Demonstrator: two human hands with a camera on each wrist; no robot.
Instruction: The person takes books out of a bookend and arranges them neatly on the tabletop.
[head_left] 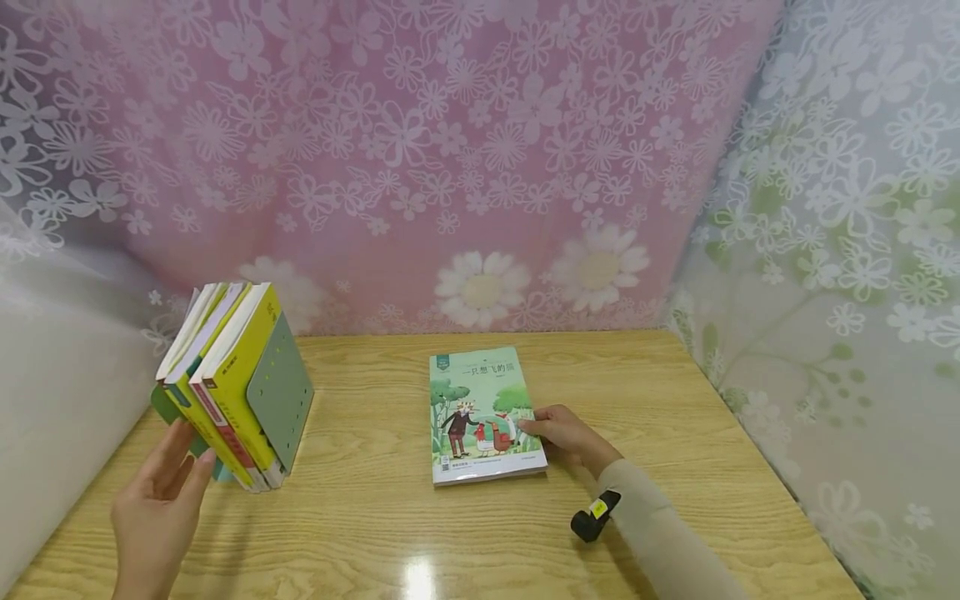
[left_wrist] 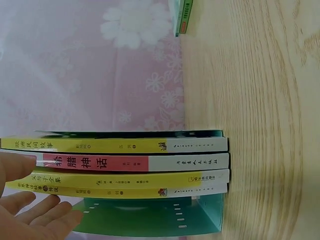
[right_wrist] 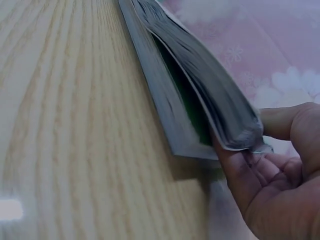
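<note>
At the left, several upright books with mostly yellow spines (head_left: pixel 228 429) stand in a green metal bookend (head_left: pixel 283 392); one spine is partly red (left_wrist: pixel 95 162). My left hand (head_left: pixel 153 512) is at their near side with fingers extended; whether it touches them I cannot tell. Mid-table lies a pale green paperback (head_left: pixel 483 392) with cartoon animals and a figure on its cover. My right hand (head_left: pixel 572 437) pinches its right edge, thumb on top and fingers beneath. In the right wrist view, that edge is raised off another book (right_wrist: pixel 170 110) lying under it.
The wood-grain table (head_left: pixel 360 533) reaches back to a pink flowered cloth (head_left: pixel 480 167). White patterned cloth (head_left: pixel 847 250) hangs at the right side. A black strap with a yellow label (head_left: pixel 596 517) is on the right sleeve.
</note>
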